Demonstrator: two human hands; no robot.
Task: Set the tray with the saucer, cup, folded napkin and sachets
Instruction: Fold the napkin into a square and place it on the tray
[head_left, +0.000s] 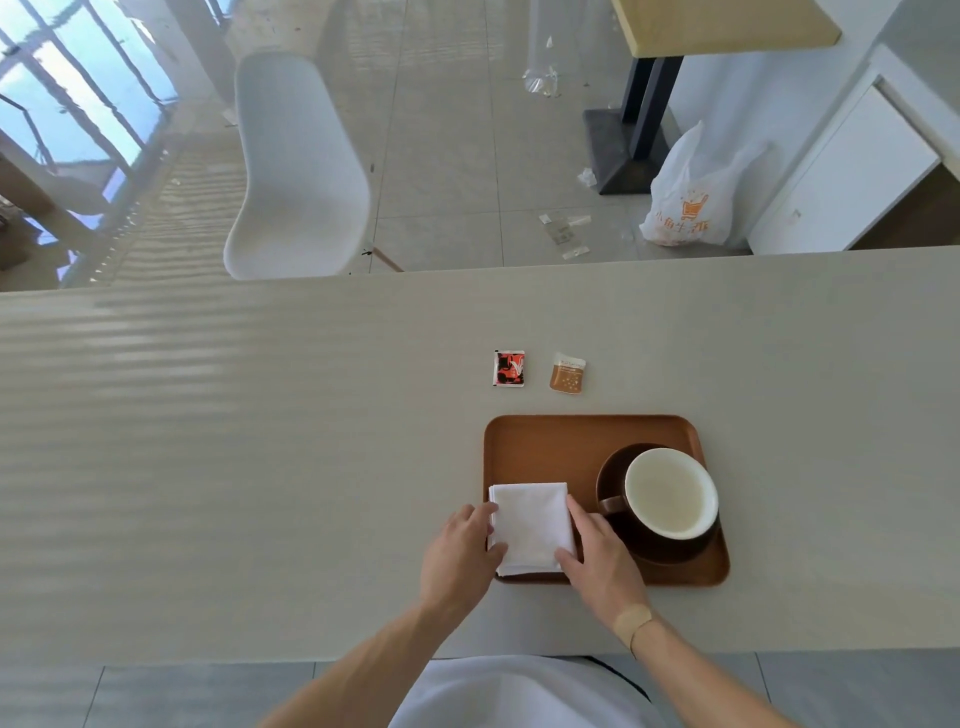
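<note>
Flanking napkin (531, 524): both hands' (460, 556) spread fingers (570, 558).

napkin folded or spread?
Folded: the napkin is a compact white rectangle with layered edges, on the tray, between both hands.

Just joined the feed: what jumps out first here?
A brown tray near the table edge holds a white-lined cup on a dark saucer. The left hand and right hand flank a folded white napkin. Two sachets lie beyond, off the tray.
</note>
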